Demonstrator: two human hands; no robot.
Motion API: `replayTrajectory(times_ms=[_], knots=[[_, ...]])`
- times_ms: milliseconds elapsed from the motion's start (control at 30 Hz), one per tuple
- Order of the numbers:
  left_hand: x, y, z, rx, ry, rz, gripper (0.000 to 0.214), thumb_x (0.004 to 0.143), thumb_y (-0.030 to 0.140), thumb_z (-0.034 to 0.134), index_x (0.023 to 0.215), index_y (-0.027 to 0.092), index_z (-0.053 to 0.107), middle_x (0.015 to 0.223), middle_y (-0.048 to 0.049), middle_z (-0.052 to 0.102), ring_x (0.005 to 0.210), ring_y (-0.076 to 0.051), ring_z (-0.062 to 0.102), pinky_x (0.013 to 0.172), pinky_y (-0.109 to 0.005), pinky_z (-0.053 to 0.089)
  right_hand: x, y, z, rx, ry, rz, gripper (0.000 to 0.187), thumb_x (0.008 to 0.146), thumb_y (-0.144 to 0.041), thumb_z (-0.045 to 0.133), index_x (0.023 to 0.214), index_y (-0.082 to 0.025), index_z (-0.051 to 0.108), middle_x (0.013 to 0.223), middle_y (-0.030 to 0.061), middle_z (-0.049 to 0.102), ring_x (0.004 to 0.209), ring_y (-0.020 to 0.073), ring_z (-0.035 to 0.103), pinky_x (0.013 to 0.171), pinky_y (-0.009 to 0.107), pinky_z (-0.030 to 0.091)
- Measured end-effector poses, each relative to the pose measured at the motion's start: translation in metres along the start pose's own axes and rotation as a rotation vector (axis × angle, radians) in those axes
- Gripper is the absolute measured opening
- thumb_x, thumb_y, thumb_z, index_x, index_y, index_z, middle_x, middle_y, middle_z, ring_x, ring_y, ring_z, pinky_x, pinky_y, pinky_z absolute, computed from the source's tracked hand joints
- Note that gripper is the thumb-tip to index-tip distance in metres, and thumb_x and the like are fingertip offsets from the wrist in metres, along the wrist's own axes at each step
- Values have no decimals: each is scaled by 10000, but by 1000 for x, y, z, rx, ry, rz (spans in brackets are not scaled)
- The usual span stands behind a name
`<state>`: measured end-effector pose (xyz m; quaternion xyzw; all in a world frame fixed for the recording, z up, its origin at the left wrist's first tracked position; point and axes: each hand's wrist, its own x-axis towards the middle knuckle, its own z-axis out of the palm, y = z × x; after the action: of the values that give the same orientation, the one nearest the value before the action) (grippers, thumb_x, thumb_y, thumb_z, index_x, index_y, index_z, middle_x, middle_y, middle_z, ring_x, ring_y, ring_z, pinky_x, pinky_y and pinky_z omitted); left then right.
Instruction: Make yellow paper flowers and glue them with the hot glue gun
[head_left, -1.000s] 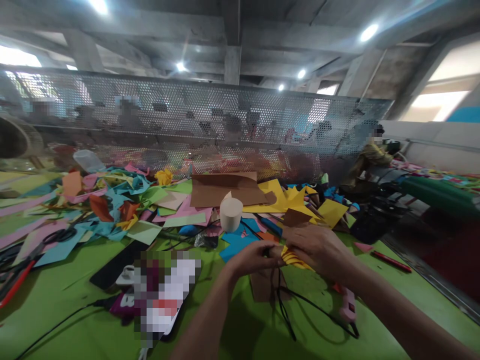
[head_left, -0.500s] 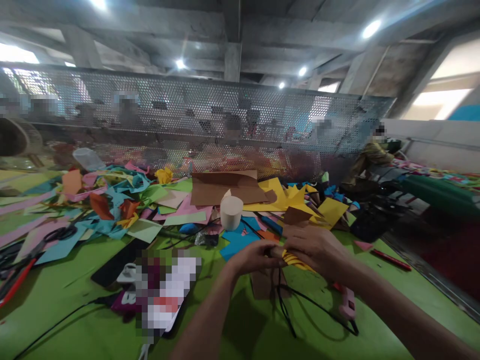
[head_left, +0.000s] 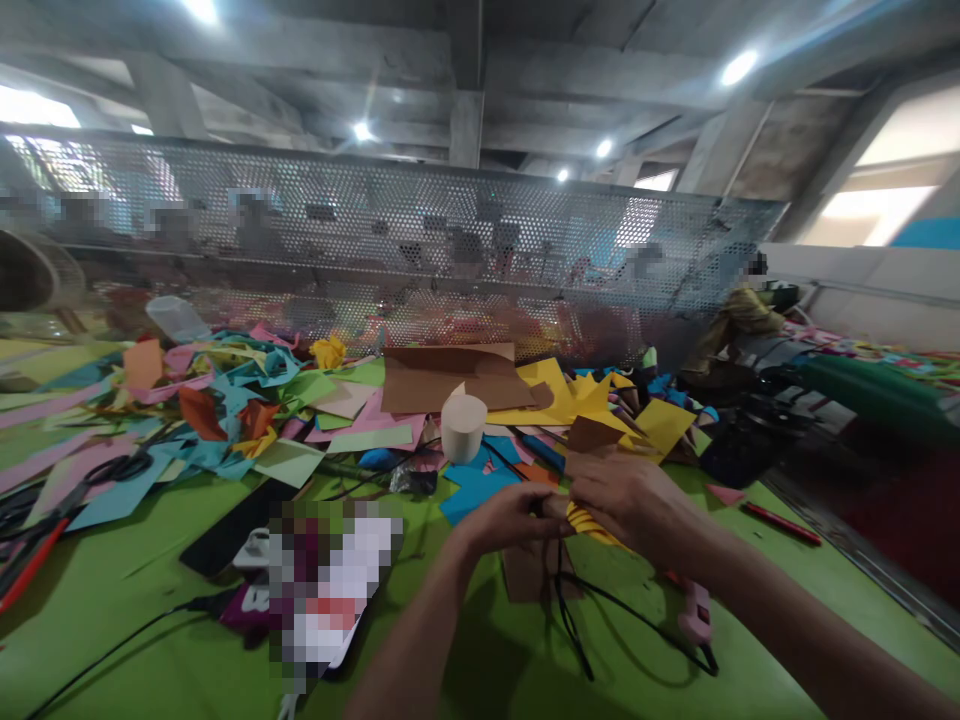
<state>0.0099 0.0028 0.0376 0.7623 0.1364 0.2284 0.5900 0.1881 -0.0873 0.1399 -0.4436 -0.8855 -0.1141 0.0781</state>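
Both hands meet over the green table. My right hand [head_left: 634, 500] is closed on a small yellow piece with dark stripes [head_left: 589, 522], most of it covered by the fingers. At the left end of that piece, my left hand [head_left: 510, 515] is closed with its fingertips pinched; what lies between them is partly hidden. Black cords [head_left: 570, 610] hang or lie just below the hands. Under them a brown paper piece [head_left: 532, 575] rests on the table. A pink glue gun [head_left: 696, 612] lies beneath my right forearm.
Coloured paper scraps [head_left: 225, 400] heap along the back, with a white roll [head_left: 463, 428] standing before a brown sheet [head_left: 450, 375]. A phone [head_left: 360, 580], a power strip [head_left: 247, 605] and scissors [head_left: 97, 480] lie left. A red pen [head_left: 781, 523] lies right. A perforated metal screen [head_left: 420, 230] stands behind.
Almost nothing differs. Both hands keep their hold on the striped yellow piece, with only a very slight shift in the view.
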Motion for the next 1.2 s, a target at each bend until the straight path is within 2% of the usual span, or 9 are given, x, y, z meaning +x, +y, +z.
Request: replayTrajectory(times_ms=[333,533,733,867,967,1067,1200], knots=[[1,5,1,-77,-6,-4,486,739,556,747,943,124,662,806,12,512,775,-133,438,680,-216,371,-2,3,-1,-6,-8,68,142,866,-109,550,756,-185,598,751,36,659,694,168,570,646,295,337],[0,3,2,-31,-13,8,446,753,556,732,869,137,635,769,24,481,756,-128,419,668,-215,362,0,-3,4,-2,-71,112,156,889,-98,520,815,-185,627,783,52,658,747,183,573,666,303,341],[1,0,3,-11,-24,-7,412,764,526,729,908,146,658,817,12,542,789,-141,467,713,-226,394,0,-2,7,176,-91,212,115,881,-117,554,797,-181,599,778,31,648,740,166,594,665,273,374],[1,0,3,-7,0,-16,387,760,477,748,939,142,675,824,10,562,797,-146,490,722,-231,401,-1,2,-3,374,-31,291,14,873,-201,637,865,-189,642,791,9,671,713,150,614,647,248,413],[0,4,3,-48,4,-7,436,757,509,750,994,149,681,868,-1,598,834,-161,523,767,-246,425,-7,7,-7,479,46,305,97,880,-279,672,936,-200,675,825,12,695,716,150,629,655,247,449],[-1,10,1,-37,29,-15,483,766,542,737,1059,163,671,963,-26,635,917,-191,555,835,-270,446,-18,12,-4,477,159,314,135,918,-333,641,955,-211,686,875,28,708,773,166,648,706,267,480],[-2,16,-1,-15,42,-24,448,919,576,523,1087,183,659,1070,-54,642,1023,-209,570,931,-304,449,-31,13,3,398,247,331,127,931,-329,628,910,-230,705,881,30,726,831,191,673,759,298,497]])
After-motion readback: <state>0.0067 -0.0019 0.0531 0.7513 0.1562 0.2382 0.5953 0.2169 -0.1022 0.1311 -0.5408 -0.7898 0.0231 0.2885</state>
